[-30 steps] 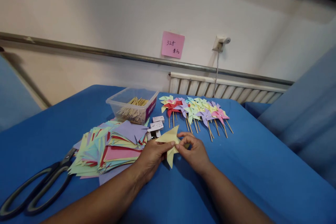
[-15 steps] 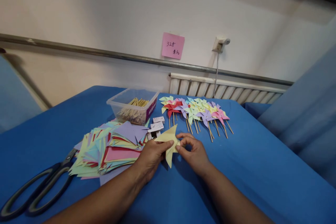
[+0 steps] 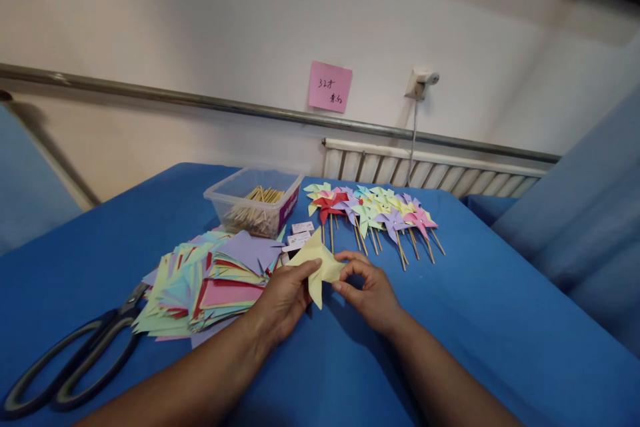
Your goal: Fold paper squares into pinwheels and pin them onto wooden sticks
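Observation:
A pale yellow paper pinwheel (image 3: 325, 268) is held above the blue table, between both hands. My left hand (image 3: 287, 297) is closed on it, with the thumb pressed on its face near the centre. My right hand (image 3: 369, 290) pinches the tip of its right blade between thumb and forefinger. No stick shows on this pinwheel, and its underside is hidden by my left hand. Just behind it are small white boxes (image 3: 299, 239), partly covered by the paper. Left of my left hand lies a heap of coloured paper pieces (image 3: 235, 292).
A clear plastic tub (image 3: 220, 197) of wooden sticks (image 3: 263, 197) stands behind the paper heap. Several finished pinwheels (image 3: 367, 215) on sticks lie at the back right. Large scissors (image 3: 107, 333) rest at the left. A radiator (image 3: 385, 163) runs along the wall behind the blue-covered table (image 3: 500, 320).
The yellow pinwheel has shifted slightly left and turned a little with my left hand. Its right blade now stretches out toward my right fingertips, where it was folded in nearer the centre before.

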### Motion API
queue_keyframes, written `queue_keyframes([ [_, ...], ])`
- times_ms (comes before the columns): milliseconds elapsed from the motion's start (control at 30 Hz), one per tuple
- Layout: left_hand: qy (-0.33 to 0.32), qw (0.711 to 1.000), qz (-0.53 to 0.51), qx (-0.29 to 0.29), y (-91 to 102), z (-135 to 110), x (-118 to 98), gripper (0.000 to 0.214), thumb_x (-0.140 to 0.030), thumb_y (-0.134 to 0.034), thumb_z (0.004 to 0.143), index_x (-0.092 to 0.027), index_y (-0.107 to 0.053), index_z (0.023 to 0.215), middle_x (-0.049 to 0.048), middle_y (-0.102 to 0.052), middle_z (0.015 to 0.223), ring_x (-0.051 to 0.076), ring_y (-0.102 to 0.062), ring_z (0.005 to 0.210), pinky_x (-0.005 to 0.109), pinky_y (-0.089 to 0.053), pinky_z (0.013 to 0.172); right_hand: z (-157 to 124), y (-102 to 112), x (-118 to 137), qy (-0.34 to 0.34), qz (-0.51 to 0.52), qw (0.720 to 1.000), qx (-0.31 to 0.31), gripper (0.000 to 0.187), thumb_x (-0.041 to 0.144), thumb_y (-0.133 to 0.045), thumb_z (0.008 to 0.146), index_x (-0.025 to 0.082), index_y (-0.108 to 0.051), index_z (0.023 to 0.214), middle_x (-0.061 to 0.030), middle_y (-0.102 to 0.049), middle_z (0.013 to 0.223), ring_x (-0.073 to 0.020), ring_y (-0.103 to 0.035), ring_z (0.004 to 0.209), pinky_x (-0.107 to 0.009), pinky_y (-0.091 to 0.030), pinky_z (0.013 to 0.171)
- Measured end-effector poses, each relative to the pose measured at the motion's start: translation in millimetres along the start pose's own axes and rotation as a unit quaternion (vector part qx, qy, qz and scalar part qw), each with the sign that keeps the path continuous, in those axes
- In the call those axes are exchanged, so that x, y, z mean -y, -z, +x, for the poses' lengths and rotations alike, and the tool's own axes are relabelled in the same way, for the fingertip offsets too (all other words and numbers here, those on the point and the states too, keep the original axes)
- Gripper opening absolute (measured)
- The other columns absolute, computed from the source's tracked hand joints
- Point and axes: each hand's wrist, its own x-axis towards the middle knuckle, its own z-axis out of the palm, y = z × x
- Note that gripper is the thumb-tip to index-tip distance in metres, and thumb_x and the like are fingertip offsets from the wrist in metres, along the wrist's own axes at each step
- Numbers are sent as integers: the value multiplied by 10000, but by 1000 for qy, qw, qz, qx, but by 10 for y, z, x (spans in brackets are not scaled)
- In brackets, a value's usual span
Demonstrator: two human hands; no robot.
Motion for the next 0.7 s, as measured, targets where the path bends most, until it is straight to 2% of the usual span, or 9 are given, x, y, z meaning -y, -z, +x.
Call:
queue_keyframes([
  [200,-31,997,55,43,-14,-26,63,326,-213,-744,638,-87,-697,935,106,-731,803,202,-665,684,288,-512,660,3,-3,17,-9,34,999,-31,66,244,-659,727,200,-664,678,-70,-623,1088,-211,-568,1044,-361,-370,937],
  [500,-23,997,56,45,-34,-38,64,363,-225,-764,639,-92,-691,969,109,-730,809,192,-660,695,302,-514,697,29,-17,-31,0,-20,997,-76,117,199,-614,727,190,-592,613,-72,-637,996,-200,-592,949,-348,-392,896],
  [700,-15,997,64,35,-36,-43,79,347,-227,-773,630,-88,-698,939,105,-726,780,192,-658,700,297,-516,693,20,-18,-13,3,-52,996,-71,109,204,-622,719,196,-606,611,-63,-637,986,-199,-590,956,-344,-402,888],
])
